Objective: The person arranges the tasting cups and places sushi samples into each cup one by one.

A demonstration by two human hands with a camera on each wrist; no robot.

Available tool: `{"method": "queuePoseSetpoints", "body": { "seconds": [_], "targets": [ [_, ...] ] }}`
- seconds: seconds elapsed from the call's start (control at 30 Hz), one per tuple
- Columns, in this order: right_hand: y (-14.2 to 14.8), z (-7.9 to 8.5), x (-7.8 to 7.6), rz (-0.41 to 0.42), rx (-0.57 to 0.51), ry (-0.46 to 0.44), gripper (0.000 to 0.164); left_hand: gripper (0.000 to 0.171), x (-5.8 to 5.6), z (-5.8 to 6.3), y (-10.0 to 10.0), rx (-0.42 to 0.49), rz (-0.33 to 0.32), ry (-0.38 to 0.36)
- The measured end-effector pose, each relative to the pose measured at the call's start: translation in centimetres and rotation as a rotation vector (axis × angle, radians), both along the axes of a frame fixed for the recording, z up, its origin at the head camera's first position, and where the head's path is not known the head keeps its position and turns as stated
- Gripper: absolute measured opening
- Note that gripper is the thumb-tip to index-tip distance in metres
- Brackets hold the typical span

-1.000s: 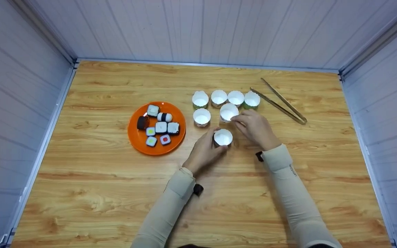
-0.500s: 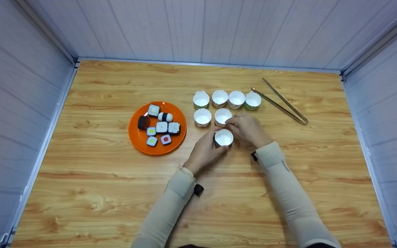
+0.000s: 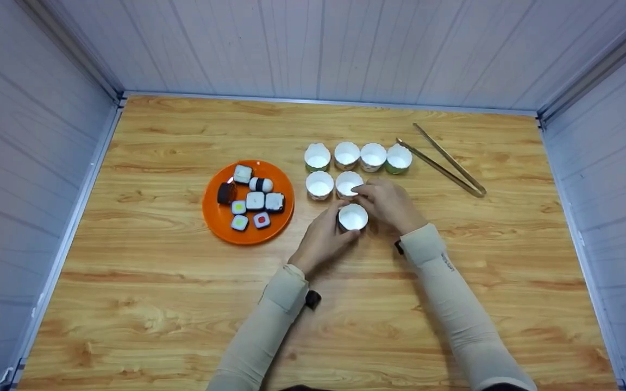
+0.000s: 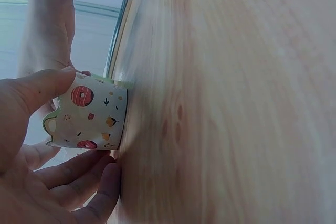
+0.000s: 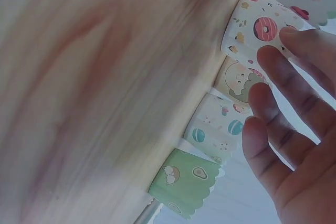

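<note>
In the head view, my left hand [image 3: 321, 239] holds a white paper baking cup [image 3: 352, 218] upright on the table, thumb and fingers around its sides. The left wrist view shows this held baking cup [image 4: 94, 111] printed with pink doughnuts and small leaves. Just beyond it, my right hand [image 3: 393, 203] pinches the near right rim of another baking cup [image 3: 348, 182], which stands beside a similar cup [image 3: 319, 185] on its left. In the right wrist view, this pinched cup [image 5: 262, 27] carries a doughnut print; the remaining fingers are spread apart beside the cups.
A row of several baking cups [image 3: 373, 156] stands behind, the rightmost one green [image 5: 184, 179]. Gold tongs [image 3: 454, 172] lie spread at the back right. Left of the cups is an orange plate [image 3: 215, 225] with several toy sushi pieces [image 3: 255, 201]. Panel walls [image 3: 291, 49] border the table.
My right hand has moved left and slightly nearer with its cup, which now stands close beside the left cup in the second row. My left hand and its cup have stayed in place.
</note>
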State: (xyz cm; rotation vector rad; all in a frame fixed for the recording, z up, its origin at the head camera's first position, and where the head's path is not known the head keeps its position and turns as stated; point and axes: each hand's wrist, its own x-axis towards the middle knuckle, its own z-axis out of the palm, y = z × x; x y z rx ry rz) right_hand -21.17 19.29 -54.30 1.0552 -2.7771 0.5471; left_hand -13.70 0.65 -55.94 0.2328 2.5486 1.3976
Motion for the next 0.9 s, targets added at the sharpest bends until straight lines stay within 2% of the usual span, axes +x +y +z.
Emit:
{"method": "queuePoseSetpoints", "body": {
  "seconds": [0.17, 0.33, 0.47, 0.63, 0.9],
  "targets": [
    [0.4, 0.6, 1.2, 0.002, -0.038, 0.057, 0.015, 0.067, 0.0, 0.1, 0.0, 0.009, 0.002, -0.014],
    [1.0, 1.6, 3.3, 0.034, -0.083, 0.116, 0.015, 0.070, 0.0, 0.0, -0.1, -0.002, -0.011, 0.013],
    [1.2, 1.8, 5.0, 0.053, -0.060, 0.136, 0.016, 0.070, 0.0, -0.1, -0.2, -0.008, -0.018, 0.027],
    [1.1, 1.1, 6.4, 0.058, -0.018, 0.127, 0.016, 0.071, 0.0, 0.0, -0.3, -0.008, -0.016, 0.018],
    [0.8, 0.5, 6.8, 0.049, 0.055, 0.042, 0.010, 0.075, -0.1, 0.0, -0.3, -0.020, -0.036, 0.033]
  ]
}}
